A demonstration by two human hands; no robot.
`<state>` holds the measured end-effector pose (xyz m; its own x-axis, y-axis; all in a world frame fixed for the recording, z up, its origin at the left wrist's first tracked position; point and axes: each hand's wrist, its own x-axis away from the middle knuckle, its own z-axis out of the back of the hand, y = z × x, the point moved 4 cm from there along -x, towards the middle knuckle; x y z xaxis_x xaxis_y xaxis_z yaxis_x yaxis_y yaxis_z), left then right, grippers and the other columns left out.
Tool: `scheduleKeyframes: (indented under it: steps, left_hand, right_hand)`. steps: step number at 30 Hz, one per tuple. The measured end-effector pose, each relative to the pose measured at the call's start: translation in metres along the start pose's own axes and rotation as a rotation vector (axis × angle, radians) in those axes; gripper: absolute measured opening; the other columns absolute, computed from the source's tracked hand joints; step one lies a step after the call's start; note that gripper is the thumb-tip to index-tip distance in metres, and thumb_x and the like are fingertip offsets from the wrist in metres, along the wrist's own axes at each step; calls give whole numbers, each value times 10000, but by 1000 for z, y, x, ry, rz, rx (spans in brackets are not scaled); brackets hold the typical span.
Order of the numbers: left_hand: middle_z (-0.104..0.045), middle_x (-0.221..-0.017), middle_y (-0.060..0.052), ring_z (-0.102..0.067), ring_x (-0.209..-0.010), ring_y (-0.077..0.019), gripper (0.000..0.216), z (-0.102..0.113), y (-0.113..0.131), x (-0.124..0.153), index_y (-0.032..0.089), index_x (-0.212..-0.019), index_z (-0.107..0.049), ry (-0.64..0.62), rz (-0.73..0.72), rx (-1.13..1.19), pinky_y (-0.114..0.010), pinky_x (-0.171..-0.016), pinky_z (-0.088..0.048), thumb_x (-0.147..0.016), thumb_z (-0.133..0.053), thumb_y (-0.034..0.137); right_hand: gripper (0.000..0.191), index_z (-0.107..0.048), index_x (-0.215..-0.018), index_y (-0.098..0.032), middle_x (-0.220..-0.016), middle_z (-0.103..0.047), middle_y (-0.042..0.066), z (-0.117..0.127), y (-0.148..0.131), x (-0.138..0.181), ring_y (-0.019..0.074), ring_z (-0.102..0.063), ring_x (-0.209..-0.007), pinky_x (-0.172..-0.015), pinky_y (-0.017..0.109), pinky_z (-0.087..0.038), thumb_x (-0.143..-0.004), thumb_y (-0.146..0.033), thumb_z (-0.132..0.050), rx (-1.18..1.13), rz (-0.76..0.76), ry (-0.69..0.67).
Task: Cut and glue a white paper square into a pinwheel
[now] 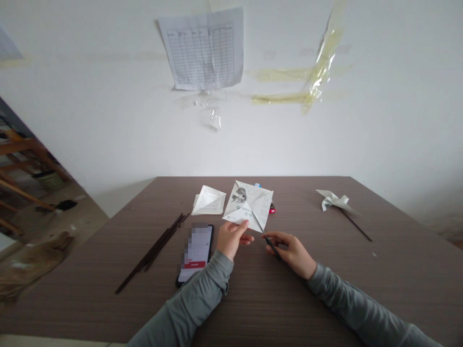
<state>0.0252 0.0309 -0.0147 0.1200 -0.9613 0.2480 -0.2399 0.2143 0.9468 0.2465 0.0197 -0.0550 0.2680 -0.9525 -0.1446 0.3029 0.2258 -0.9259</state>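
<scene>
My left hand (233, 238) pinches the lower edge of a square sheet of printed paper (237, 212), holding it up over the table. Creases or cuts run in from the sheet's corners toward its middle. In my right hand (291, 253) is a pair of scissors (274, 246) with dark handles. Their blades lie along the paper's lower right corner and point to its centre. Behind the sheet, a small red object (272, 210) is mostly hidden.
Several printed paper squares (209, 201) lie behind a phone (195, 253). Dark thin sticks (155, 250) are at the left. A paper pinwheel (334, 200) on a stick (356, 225) rests at the right of the brown table (119, 231). The wall (289, 144) stands behind.
</scene>
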Motion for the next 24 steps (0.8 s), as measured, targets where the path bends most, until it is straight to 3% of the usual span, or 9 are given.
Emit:
scheduleKeyframes:
  steps: [4, 11, 24]
  left_hand:
    - [-828, -777, -20, -798, -537, -167, 241, 2, 1, -1, 187, -862, -793, 37, -18, 13, -223, -516, -555, -1051, -920, 107]
    - [-859, -756, -45, -790, -538, -173, 202, 4, -2, -4, 179, -863, -833, 11, -42, -6, -226, -523, -593, -1003, -979, 166]
    - [-925, -838, -112, -852, -625, -216, 334, 10, -11, -15, 169, -789, -856, -43, -62, -83, -267, -587, -677, -973, -1060, 358]
  right_hand:
    - [518, -1006, -1231, -188, -811, -813, 38, 1, 2, 0, 265, -731, -789, -838, 422, -684, -938, -601, -900, 20, 10, 18]
    - [480, -1006, -1204, -216, -793, -800, 38, 0, 2, 0, 284, -736, -778, -842, 454, -695, -937, -607, -927, 3, 8, 11]
    - [537, -997, -1262, -211, -835, -855, 43, 1, 1, 1, 283, -771, -798, -856, 438, -688, -949, -637, -901, 4, 7, -9]
